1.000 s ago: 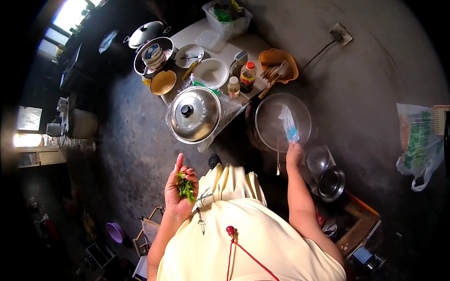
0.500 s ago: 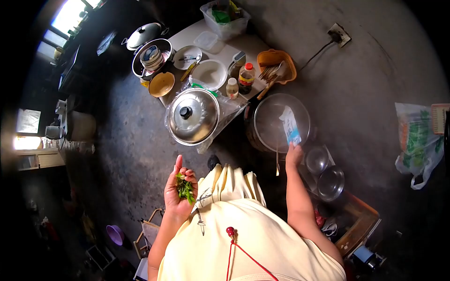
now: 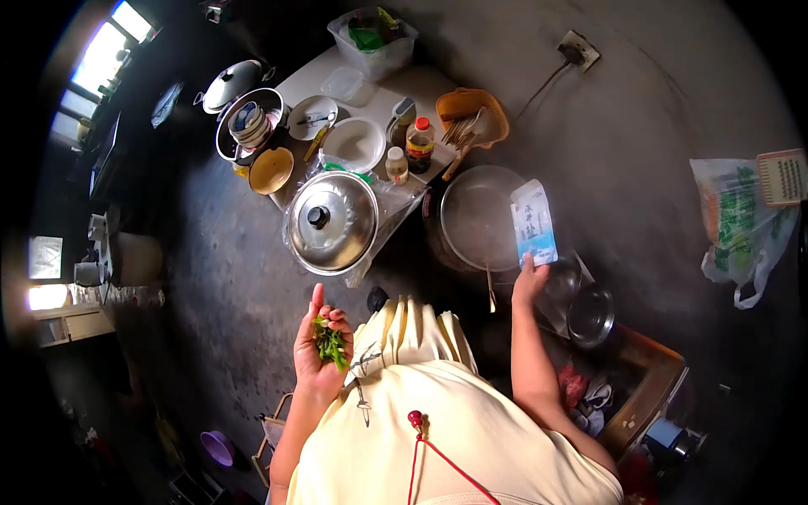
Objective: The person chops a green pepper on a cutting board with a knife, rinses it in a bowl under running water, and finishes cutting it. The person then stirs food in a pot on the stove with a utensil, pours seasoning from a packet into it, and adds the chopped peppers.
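Note:
My left hand (image 3: 320, 349) is palm up with the fingers curled around chopped green vegetables (image 3: 331, 343); its thumb points forward. In my right hand (image 3: 531, 282) is a white and blue packet (image 3: 534, 225), gripped at its lower end and held upright with its printed face showing. The packet overlaps the right edge of a large round pan (image 3: 480, 215), which looks hazy inside. A thin utensil handle (image 3: 491, 295) sticks out over the pan's near rim. To the pan's left is a steel lid (image 3: 345, 223) with a black knob.
A table (image 3: 307, 80) holds bowls, a plate, a red-capped bottle (image 3: 419, 145) and an orange basket (image 3: 488, 109). Glass lids (image 3: 590, 316) lie right of the pan, near a wooden cabinet (image 3: 652, 379). A plastic bag (image 3: 739, 223) hangs at the far right.
The packet has turned and tilted up from over the pan to its right edge, now showing its printed face. My left hand still holds the greens. The view has shifted slightly.

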Available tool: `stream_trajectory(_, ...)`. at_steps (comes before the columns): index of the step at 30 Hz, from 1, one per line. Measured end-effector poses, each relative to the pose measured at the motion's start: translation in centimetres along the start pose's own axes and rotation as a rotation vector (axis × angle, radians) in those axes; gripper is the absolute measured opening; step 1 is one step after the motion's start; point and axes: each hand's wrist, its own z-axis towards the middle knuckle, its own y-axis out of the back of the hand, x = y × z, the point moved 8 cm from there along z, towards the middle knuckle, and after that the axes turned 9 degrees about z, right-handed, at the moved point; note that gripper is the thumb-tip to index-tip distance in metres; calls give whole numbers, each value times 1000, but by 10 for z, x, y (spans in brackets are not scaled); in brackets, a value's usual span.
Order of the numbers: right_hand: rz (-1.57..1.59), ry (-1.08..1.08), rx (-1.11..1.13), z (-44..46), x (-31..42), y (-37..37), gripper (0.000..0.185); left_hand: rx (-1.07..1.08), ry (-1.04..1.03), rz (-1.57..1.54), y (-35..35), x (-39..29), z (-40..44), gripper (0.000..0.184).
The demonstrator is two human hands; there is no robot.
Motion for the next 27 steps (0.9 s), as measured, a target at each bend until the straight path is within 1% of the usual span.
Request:
stream_trajectory(3,4,16,-29,-5,2,1,28,0,15,5,-2,-3,4,35)
stream_trajectory(5,-451,7,91,-9,-6,-6,26,-5,35,14,-2,-3,6,34)
stream_trajectory(6,-451,6,83,-9,-8,-6,26,-4,42,21,-3,-4,7,34)
stream_trajectory(8,-390,71,2,-8,0,-4,25,-2,46,25,-4,-9,10,34)
stream_trajectory(9,-446,-1,20,-9,1,-3,27,-5,48,24,-3,-11,11,34)
stream_trajectory(13,-476,-62,35,-11,-3,-4,29,-6,62,38,-3,-19,17,34)
stream_trajectory(15,-285,45,-6,-17,15,-5,34,-8,64,44,-4,-24,18,34)
stream_trajectory(16,-287,43,-7,-19,18,-6,34,-10,67,52,-5,-27,19,34)
stream_trajectory(18,-461,-23,28,-26,18,-11,35,-5,69,54,-9,-33,24,34)
stream_trajectory(20,-551,-60,128,-31,4,-22,33,3,88,59,-8,-36,26,35)
stream_trajectory(21,-621,-105,124,-29,-3,-23,32,22,91,64,-10,-38,29,35)
stream_trajectory(22,-617,-97,128,-27,-5,-25,32,38,87,65,-10,-41,29,36)
stream_trajectory(24,-550,-77,94,-37,23,-23,33,55,93,67,-13,-46,28,39)
stream_trajectory(26,-558,-53,61,-36,16,-20,32,49,103,69,-12,-49,34,40)
stream_trajectory(27,-474,-27,36,-36,20,-20,33,45,102,79,-12,-51,35,40)
